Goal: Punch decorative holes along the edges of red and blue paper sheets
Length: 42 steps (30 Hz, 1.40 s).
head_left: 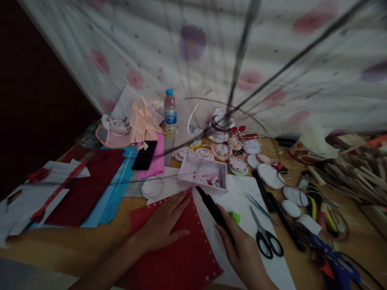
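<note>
My left hand [163, 223] lies flat with fingers spread on a red sheet [178, 257] that has small white dots along its edges. My right hand [242, 249] is closed around a black pen-like tool [211, 207], whose tip points toward a small white box [204, 173]. The red sheet rests partly on white paper [242, 201]. A small green object [234, 216] sits just beside my right hand's fingers.
Black scissors [267, 237] and tweezers [260, 207] lie right of my right hand. Round decorated discs [238, 155], a water bottle [170, 109], a phone [145, 155], coloured sheets [90, 185], a blue glue gun [335, 262], wooden sticks [359, 173] and a paper cup [311, 151] crowd the table.
</note>
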Available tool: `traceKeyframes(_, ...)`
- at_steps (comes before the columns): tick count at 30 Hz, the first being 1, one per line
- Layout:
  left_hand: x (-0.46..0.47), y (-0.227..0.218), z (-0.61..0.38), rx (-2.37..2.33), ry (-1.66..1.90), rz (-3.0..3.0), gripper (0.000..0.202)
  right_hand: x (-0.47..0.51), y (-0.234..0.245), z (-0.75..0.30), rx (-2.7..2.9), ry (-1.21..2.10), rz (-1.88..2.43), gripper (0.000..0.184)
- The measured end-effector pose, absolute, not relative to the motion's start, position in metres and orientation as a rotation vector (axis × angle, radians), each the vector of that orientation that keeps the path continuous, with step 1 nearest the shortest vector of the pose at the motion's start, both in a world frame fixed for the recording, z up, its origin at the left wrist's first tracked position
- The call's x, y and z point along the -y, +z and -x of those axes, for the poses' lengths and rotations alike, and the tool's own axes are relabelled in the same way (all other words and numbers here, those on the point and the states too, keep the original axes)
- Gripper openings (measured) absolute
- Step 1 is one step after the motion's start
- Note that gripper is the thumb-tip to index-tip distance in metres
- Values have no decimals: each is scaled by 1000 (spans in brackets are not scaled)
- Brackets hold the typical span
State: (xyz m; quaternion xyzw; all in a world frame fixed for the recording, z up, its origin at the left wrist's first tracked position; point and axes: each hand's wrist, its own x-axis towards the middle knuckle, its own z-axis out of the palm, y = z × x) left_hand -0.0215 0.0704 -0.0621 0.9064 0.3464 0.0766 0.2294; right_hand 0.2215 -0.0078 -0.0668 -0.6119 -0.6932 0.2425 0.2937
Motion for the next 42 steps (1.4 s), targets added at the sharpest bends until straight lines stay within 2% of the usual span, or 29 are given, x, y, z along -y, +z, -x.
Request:
traceKeyframes(2,-71,-65,21,-1012,250,-2496,62,17,-72,-220,1802,614,1712,49)
traceKeyframes(5,-73,-69,20,-1024,253,-2531,56,22,-73,-214,1728,687,1798,49)
traceKeyframes(10,-77,-72,22,-1011,258,-2577,57,17,-63,-198,1760,870,1709,57)
traceKeyframes(14,-75,-75,24,-1056,331,-2551,67,12,-60,-183,1853,882,1783,63)
traceKeyframes(26,-74,-78,21,-1049,414,-2571,61,6,-64,-160,2073,649,2048,74)
traceKeyframes(32,-74,-81,21,-1042,386,-2567,66,7,-59,-151,2215,528,2176,76)
traceKeyframes(37,-74,-83,21,-1049,358,-2559,70,7,-46,-145,2310,568,2207,77)
traceKeyframes(42,-74,-82,20,-1070,317,-2548,69,23,-38,-147,2261,590,2238,87)
